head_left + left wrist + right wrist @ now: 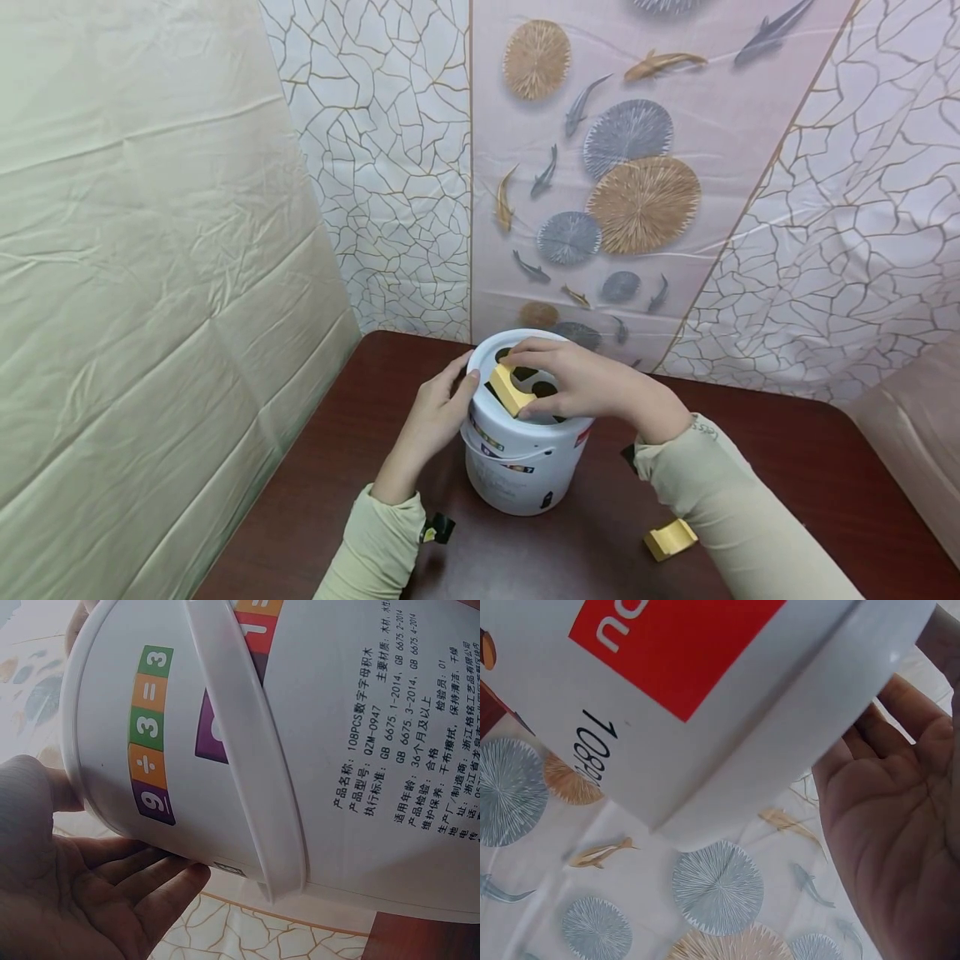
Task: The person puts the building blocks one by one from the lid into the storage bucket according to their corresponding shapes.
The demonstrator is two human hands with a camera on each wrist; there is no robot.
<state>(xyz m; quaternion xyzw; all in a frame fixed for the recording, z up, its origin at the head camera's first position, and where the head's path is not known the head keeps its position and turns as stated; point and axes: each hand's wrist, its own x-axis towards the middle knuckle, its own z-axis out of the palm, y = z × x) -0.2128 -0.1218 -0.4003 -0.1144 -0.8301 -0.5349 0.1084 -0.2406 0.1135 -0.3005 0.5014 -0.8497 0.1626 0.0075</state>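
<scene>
Printed fabric backdrop, white and pink with gold lines and fish (pixel 375 150), stands behind a dark red-brown, glossy desk (pixel 315 467). On the desk sits a white plastic bucket (pixel 510 482), upright, its white round lid (pixel 489 344) pierced by dark openings (pixel 546 388). Risk, as judged: downward force off-centre could rock or turn the bucket, since the side support appears light. Misalignment at an opening could jam the piece on its edge; a slipping pinch could drop it across the lid.

Hands: the left hand (pixel 437 404) lies with fingers extended along the bucket's side, thumb at the rim, steadying. The right hand (pixel 585 377) pinches, between thumb and fingers, a yellow block with a curved notch (pixel 509 390), tilted over the lid's openings. A second yellow notched block (pixel 671 539) lies on the desk, near the right forearm, untouched.
</scene>
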